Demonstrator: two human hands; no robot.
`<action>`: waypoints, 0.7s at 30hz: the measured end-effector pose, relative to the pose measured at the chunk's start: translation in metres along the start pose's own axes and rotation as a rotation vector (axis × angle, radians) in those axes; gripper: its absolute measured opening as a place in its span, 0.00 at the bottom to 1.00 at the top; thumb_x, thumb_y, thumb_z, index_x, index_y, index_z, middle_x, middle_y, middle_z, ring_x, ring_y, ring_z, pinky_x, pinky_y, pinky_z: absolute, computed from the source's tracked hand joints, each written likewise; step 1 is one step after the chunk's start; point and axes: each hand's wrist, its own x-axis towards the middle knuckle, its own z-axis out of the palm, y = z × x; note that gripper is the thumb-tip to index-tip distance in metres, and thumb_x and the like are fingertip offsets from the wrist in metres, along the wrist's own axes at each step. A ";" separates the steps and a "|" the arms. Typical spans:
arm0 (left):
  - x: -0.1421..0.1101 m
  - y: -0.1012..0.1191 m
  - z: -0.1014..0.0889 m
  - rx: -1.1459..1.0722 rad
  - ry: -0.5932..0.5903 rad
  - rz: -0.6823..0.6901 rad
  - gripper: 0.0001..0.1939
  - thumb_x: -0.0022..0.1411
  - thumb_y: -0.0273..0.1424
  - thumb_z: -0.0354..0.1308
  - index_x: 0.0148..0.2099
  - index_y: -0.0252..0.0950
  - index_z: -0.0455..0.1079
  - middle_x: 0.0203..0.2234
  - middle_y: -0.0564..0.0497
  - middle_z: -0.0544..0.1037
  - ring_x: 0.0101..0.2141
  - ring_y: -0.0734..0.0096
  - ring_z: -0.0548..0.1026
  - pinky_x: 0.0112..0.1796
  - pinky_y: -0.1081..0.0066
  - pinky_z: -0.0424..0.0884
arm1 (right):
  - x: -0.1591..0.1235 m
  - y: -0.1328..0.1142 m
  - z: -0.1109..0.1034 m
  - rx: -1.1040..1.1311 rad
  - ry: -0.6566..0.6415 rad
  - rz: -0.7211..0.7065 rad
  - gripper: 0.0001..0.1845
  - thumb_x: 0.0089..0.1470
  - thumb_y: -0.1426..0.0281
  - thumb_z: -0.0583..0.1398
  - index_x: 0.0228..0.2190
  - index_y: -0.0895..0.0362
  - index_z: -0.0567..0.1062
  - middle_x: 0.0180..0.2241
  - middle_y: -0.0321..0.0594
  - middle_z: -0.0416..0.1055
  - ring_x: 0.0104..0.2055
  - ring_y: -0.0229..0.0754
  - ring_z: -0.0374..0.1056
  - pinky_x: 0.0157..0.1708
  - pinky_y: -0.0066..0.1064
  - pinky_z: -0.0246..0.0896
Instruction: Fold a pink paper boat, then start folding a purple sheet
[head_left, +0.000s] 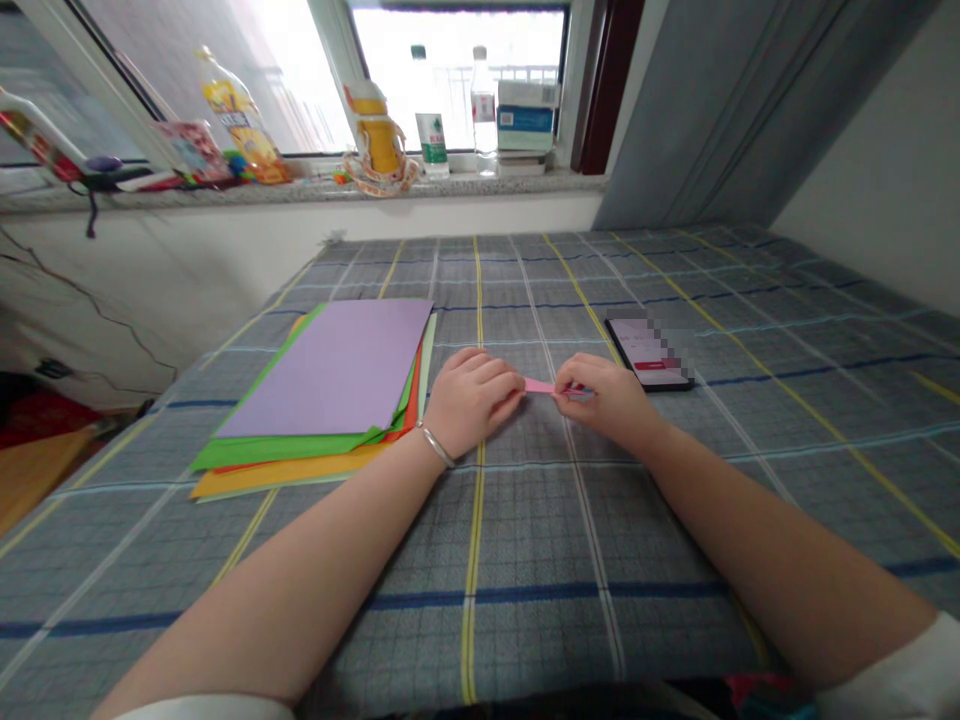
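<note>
A small folded piece of pink paper (539, 386) stretches between my two hands, just above the plaid cloth. My left hand (474, 398), with a silver bangle at the wrist, is closed on its left end. On the other end, the thumb and fingers of my right hand (606, 393) pinch the paper. Much of the paper is hidden by my fingers, so its full shape does not show. Left of my left hand lies a stack of coloured paper (330, 370), a purple sheet on top, with green, orange and pale sheets sticking out underneath.
A phone (651, 353) with its screen lit lies beyond my right hand. The plaid cloth (540, 540) covers the whole surface. On the windowsill (300, 190) stand a juice bottle (244, 120), a yellow cup (377, 135), water bottles and boxes (527, 120). A grey curtain (720, 110) hangs at right.
</note>
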 end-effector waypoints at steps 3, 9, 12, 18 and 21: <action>-0.001 -0.005 -0.002 0.028 -0.002 -0.029 0.09 0.66 0.34 0.51 0.35 0.38 0.71 0.33 0.52 0.78 0.35 0.69 0.72 0.42 0.65 0.65 | 0.000 0.004 -0.005 0.011 0.004 0.021 0.04 0.50 0.72 0.58 0.25 0.54 0.69 0.30 0.36 0.71 0.34 0.38 0.66 0.36 0.29 0.58; -0.005 -0.015 -0.002 -0.031 0.067 -0.100 0.08 0.66 0.31 0.51 0.35 0.37 0.69 0.33 0.51 0.76 0.34 0.70 0.71 0.37 0.70 0.66 | -0.003 0.021 -0.014 -0.004 0.015 0.078 0.04 0.51 0.71 0.58 0.25 0.54 0.69 0.29 0.37 0.71 0.33 0.39 0.67 0.35 0.30 0.60; -0.006 -0.015 0.000 -0.065 0.115 -0.128 0.08 0.66 0.31 0.51 0.36 0.35 0.69 0.33 0.49 0.76 0.35 0.70 0.71 0.38 0.70 0.67 | -0.003 0.020 -0.017 -0.068 0.094 0.092 0.04 0.53 0.68 0.57 0.30 0.54 0.72 0.33 0.40 0.73 0.39 0.43 0.68 0.41 0.34 0.60; -0.002 0.001 0.006 -0.064 0.080 -0.022 0.08 0.67 0.33 0.51 0.37 0.37 0.69 0.35 0.51 0.77 0.35 0.71 0.71 0.38 0.70 0.67 | 0.000 -0.011 -0.006 -0.242 0.016 -0.135 0.13 0.59 0.59 0.55 0.38 0.52 0.75 0.42 0.41 0.75 0.47 0.47 0.66 0.48 0.37 0.56; 0.000 0.008 0.006 -0.075 0.081 -0.017 0.09 0.66 0.34 0.52 0.36 0.37 0.69 0.34 0.51 0.77 0.34 0.71 0.71 0.38 0.70 0.66 | 0.000 -0.017 0.002 -0.288 -0.002 -0.152 0.14 0.63 0.62 0.51 0.34 0.53 0.75 0.38 0.40 0.76 0.43 0.43 0.67 0.43 0.35 0.57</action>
